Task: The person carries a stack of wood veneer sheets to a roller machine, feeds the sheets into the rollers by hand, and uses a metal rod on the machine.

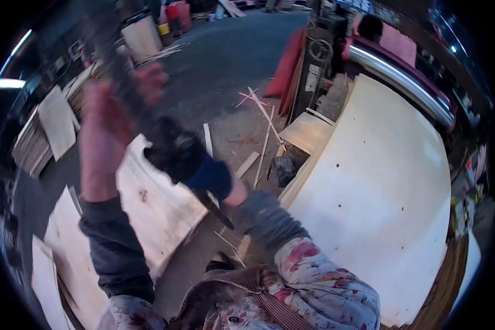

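Observation:
A dark glove with a blue cuff covers my right hand, which is closed around a long, dark, bar-like tool. Motion blur hides the tool's exact kind; its narrow lower end sticks out below the glove. Bare and smeared by motion, my left hand is raised behind the tool, with its fingers apart. Whether it touches the tool I cannot tell. Below my hands lie pale wood veneer sheets, one with a ragged top edge. At right, a large pale veneer sheet with small dark knots covers a stack.
A machine with a shiny metal roller stands beyond the right stack. Wood strips litter the floor between the stacks. Red boards lean near the machine. More stacked sheets stand at left, and a yellow container is farther back.

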`<state>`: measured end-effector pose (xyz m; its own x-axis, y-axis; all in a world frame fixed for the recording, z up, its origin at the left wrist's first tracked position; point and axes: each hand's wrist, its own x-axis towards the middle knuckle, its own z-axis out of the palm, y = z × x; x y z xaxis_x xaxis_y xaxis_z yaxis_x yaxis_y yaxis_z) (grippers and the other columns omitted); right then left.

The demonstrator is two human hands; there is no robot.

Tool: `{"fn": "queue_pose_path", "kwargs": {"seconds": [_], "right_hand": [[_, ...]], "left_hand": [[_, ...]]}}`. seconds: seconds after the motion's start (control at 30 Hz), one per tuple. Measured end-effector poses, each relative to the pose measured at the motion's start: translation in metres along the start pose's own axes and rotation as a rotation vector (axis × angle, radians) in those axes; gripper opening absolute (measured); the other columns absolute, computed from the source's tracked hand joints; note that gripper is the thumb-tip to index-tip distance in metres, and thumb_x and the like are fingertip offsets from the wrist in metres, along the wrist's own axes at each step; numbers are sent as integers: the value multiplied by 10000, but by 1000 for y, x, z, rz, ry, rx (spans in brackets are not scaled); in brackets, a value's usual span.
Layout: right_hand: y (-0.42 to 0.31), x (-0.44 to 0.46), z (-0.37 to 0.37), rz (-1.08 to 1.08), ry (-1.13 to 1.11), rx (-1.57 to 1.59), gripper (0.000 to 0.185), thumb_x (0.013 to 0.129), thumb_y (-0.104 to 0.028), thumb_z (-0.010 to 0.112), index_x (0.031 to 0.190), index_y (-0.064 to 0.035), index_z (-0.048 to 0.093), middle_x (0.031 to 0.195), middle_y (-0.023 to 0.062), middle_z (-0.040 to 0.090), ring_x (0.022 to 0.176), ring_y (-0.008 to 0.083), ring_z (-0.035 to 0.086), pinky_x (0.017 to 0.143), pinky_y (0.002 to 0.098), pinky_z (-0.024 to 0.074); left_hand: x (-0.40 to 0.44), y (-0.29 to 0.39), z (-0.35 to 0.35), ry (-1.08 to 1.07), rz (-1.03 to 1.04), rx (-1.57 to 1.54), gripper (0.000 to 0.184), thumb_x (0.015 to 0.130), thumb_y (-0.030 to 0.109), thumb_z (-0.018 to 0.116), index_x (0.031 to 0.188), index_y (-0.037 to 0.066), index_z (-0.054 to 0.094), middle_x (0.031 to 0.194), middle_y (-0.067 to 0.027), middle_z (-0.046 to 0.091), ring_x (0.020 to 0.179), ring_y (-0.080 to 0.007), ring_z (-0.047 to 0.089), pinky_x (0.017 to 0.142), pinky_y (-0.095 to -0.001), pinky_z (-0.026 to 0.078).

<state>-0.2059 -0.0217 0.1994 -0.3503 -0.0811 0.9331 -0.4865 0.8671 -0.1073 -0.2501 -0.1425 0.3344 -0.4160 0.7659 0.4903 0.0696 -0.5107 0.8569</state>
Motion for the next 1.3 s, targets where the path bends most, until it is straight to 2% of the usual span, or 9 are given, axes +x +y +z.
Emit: {"fn": "queue_pose_path", "kwargs": {"seconds": [0.1, 0.17, 0.23, 0.3, 0.37, 0.47, 0.6, 0.93, 1.3], "right_hand": [[37, -12, 100, -13, 102, 62, 352, 824, -129, 625, 1138, 9, 546, 1035, 158, 600, 891, 260, 618, 750, 320, 510], [61, -14, 135, 7, 97, 372, 382, 802, -110, 655, 1149, 3, 544, 1042, 138, 602, 908, 245, 619, 762, 311, 509], [95, -23, 184, 80, -2, 336, 367, 817, -69, 641, 1165, -6, 541, 1046, 122, 608, 924, 230, 622, 770, 295, 507], [116, -14, 191, 213, 110, 335, 378, 849, -106, 630, 1216, -51, 554, 1057, 111, 618, 934, 255, 627, 775, 325, 520], [153, -8, 212, 255, 181, 596, 503, 806, -149, 661, 1283, -73, 521, 1093, 127, 615, 933, 292, 628, 772, 344, 523], [209, 6, 224, 251, 48, 219, 578, 777, -131, 643, 1328, -74, 479, 1107, 158, 609, 928, 317, 619, 789, 361, 512], [251, 40, 172, 297, 101, -82, 620, 734, -168, 654, 1322, -75, 480, 1071, 164, 616, 924, 334, 591, 819, 428, 467], [477, -11, 68, 304, 244, -661, 419, 717, -113, 646, 1132, -104, 587, 1054, 141, 579, 1042, 349, 526, 999, 522, 349], [743, 2, -149, 184, 372, -963, 287, 699, -79, 597, 984, -114, 602, 924, 119, 565, 961, 344, 532, 1014, 524, 320]], "left_hand": [[58, 18, -63, -196, 207, 10, 645, 973, 415, 396, 1449, 22, 206, 1358, -168, 449, 1192, -252, 519, 998, -433, 425], [83, 25, -155, -430, 217, 2, 648, 972, 382, 415, 1461, 29, 180, 1397, -153, 407, 1213, -212, 496, 941, -358, 464], [81, 15, -211, 56, 346, 50, 695, 951, 393, 446, 1462, 24, 154, 1316, -182, 456, 942, -171, 578, 749, -267, 521], [90, -10, -267, -69, 423, -22, 671, 949, 323, 444, 1473, 41, 134, 1280, -154, 482, 734, -101, 484, 597, -197, 428], [105, -31, -260, 309, 520, 42, 665, 937, 270, 446, 1478, 52, 128, 1252, -149, 496, 588, -77, 354, 494, -184, 307], [126, -51, -316, 1, 562, -118, 637, 939, 240, 449, 1469, 47, 154, 1196, -167, 522, 444, -57, 313, 435, -183, 296], [157, -64, -313, 38, 660, -265, 535, 945, 190, 480, 1422, 52, 282, 1022, -133, 570, 460, -70, 328, 423, -188, 309], [271, -137, -344, 158, 834, -382, 505, 916, 162, 502, 1367, -14, 358, 1005, -97, 465, 504, -84, 328, 504, -212, 312], [554, -323, -209, 403, 659, -539, 384, 925, 156, 474, 1282, 14, 484, 869, -63, 468, 599, -92, 343, 566, -197, 291]]}}
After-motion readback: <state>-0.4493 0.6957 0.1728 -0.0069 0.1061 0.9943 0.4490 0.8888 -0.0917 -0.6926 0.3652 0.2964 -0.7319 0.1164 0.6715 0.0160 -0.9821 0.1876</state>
